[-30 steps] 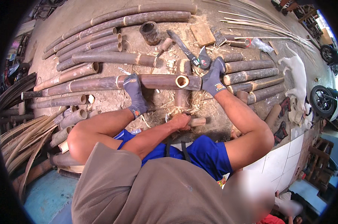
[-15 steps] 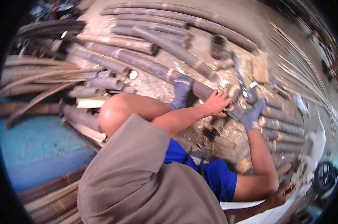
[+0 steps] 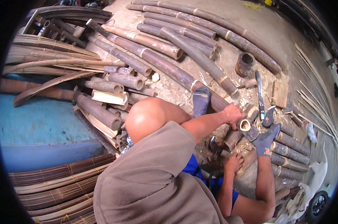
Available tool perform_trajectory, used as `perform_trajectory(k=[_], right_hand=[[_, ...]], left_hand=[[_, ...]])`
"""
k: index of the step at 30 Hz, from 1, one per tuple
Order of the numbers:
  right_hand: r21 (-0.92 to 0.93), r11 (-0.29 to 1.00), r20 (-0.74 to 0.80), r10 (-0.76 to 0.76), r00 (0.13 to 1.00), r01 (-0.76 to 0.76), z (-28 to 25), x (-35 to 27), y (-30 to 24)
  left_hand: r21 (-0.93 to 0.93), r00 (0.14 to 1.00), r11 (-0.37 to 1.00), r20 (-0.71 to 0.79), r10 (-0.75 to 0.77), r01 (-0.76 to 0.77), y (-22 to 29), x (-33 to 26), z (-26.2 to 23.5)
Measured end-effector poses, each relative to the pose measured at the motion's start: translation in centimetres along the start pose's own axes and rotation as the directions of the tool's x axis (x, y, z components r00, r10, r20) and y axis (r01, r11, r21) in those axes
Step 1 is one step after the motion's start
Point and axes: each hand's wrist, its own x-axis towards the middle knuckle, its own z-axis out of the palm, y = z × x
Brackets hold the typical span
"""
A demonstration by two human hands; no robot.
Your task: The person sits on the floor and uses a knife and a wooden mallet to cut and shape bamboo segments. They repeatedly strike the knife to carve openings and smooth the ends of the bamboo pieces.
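My left hand (image 3: 233, 114) is closed over the near end of a long brown bamboo pole (image 3: 165, 66), its fingers curled down. Just beyond it, a short bamboo piece (image 3: 252, 131) shows its pale hollow end, near my right foot. My left foot (image 3: 201, 100) presses against the pole. Lower down, my right hand (image 3: 234, 163) has its fingers curled beside a pale wooden piece (image 3: 247, 162); what they grip is hidden. Next to that hand lies a dark hooked blade (image 3: 215, 145).
A long-bladed knife (image 3: 260, 95), a wooden block (image 3: 279, 94) and an upright bamboo cup (image 3: 245, 64) stand or lie ahead. More poles (image 3: 213, 28) stretch across the far floor. Cut bamboo pieces (image 3: 116, 83) pile up at left, by a blue surface (image 3: 42, 119). A white animal (image 3: 318, 172) is at right.
My right hand has come in from the lower right to the wood and hooked blade between my legs. My left hand's spread fingers have curled over the pole. The view has shifted.
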Motion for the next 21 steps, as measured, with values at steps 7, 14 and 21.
perform_trajectory(k=[7,14,21], right_hand=[[-0.176,0.964,-0.084,-0.215,0.973,0.198,2.2,1.0,0.3],[0.495,0.869,0.292,-0.176,0.94,0.008,-6.3,-3.4,-0.5],[0.956,-0.141,0.258,-0.019,0.966,-0.258,-6.7,-5.3,-1.1]], left_hand=[[-0.019,0.996,1.0,0.084,0.0,0.002,-0.4,0.7,-1.1],[0.001,0.999,1.0,0.039,-0.013,0.013,1.2,1.0,-1.4],[0.073,1.0,0.997,-0.006,-0.023,0.023,1.8,0.3,-1.2]])
